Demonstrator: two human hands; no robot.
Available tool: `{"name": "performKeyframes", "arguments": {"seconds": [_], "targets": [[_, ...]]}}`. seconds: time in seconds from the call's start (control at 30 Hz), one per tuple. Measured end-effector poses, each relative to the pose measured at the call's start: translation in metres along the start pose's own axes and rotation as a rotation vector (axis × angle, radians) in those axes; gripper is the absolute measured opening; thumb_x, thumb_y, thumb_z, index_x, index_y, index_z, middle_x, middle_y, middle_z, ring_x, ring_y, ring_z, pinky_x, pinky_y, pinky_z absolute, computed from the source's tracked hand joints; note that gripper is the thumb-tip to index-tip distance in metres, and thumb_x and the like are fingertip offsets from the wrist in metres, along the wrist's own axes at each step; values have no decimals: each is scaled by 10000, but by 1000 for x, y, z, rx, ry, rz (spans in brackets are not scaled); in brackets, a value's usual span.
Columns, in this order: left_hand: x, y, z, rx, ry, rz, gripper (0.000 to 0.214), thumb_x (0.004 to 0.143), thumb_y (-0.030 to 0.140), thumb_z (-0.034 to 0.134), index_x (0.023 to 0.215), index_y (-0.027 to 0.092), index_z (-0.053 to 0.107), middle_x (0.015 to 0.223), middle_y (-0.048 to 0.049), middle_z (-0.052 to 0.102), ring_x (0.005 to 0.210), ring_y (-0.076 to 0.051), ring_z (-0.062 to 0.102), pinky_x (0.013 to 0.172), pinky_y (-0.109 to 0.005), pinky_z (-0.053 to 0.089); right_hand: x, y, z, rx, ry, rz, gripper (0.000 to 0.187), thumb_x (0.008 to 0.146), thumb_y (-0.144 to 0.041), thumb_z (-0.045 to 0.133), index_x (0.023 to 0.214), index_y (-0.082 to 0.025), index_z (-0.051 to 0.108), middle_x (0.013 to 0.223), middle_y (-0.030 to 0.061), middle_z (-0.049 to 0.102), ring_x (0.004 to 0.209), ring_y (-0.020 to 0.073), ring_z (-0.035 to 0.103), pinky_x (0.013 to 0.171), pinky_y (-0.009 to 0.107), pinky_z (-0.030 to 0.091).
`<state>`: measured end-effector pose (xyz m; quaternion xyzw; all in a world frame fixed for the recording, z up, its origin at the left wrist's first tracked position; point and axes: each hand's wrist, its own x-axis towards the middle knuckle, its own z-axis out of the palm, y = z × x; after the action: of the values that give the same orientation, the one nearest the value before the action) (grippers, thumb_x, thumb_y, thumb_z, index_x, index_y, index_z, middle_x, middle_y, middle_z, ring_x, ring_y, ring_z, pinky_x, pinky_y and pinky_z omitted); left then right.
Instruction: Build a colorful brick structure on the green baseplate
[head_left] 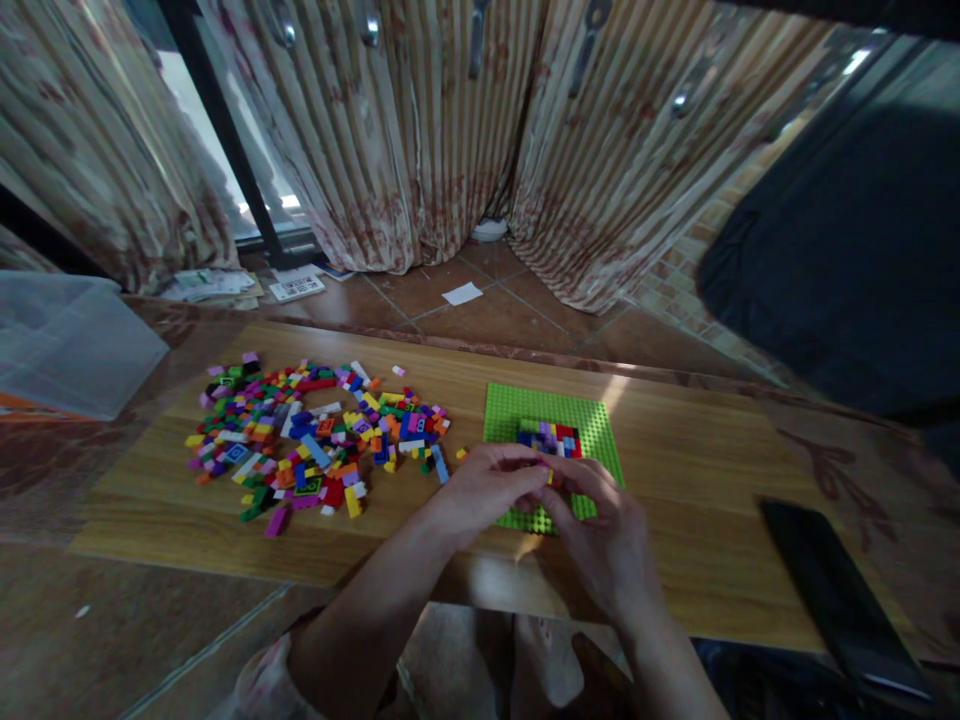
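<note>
A green studded baseplate (551, 402) lies on the wooden board, with a low build of multicoloured toy bricks (562, 437) near its middle. Over the plate's front part, my left hand (491, 487) and my right hand (611, 520) meet at the fingertips. Both are closed in a pinch around a small yellow toy brick (550, 477), just in front of the build. My fingers hide most of that brick and part of the build, so I cannot tell whether it touches the plate.
A wide pile of loose toy bricks (315, 450) covers the board's left part. Far left stands a clear plastic bin (67, 345). A dark flat phone-like object (832, 590) lies at the right end of the wooden board (697, 480). Curtains (420, 150) hang behind.
</note>
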<state>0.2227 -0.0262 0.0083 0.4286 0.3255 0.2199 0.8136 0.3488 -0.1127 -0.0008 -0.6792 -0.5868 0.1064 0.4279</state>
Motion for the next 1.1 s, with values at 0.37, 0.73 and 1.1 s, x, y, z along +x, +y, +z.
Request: {"name": "performKeyframes", "arguments": {"seconds": [0.37, 0.73, 1.1], "targets": [[-1, 0, -2, -16, 41, -59, 234, 679, 319, 783, 781, 115, 730, 695, -30, 677, 606, -96, 583, 638, -237, 476, -3, -2, 3, 66, 41, 34, 93, 820, -282, 693, 908, -267, 721, 813, -21, 691, 707, 120, 622, 673, 253, 499], [-1, 0, -3, -284, 16, -103, 146, 679, 166, 738, 796, 103, 679, 696, -37, 679, 644, -121, 650, 679, -258, 522, 2, 2, 1, 431, 98, 151, 170, 754, -263, 751, 923, -286, 745, 941, 12, 680, 806, 144, 624, 722, 303, 528], [-5, 2, -9, -101, -163, -76, 336, 688, 410, 766, 682, 108, 619, 548, 61, 446, 489, -29, 334, 467, -208, 179, 3, 7, -4, 493, 62, 261, 120, 700, -297, 784, 806, -252, 749, 896, 21, 673, 815, 158, 628, 708, 304, 536]]}}
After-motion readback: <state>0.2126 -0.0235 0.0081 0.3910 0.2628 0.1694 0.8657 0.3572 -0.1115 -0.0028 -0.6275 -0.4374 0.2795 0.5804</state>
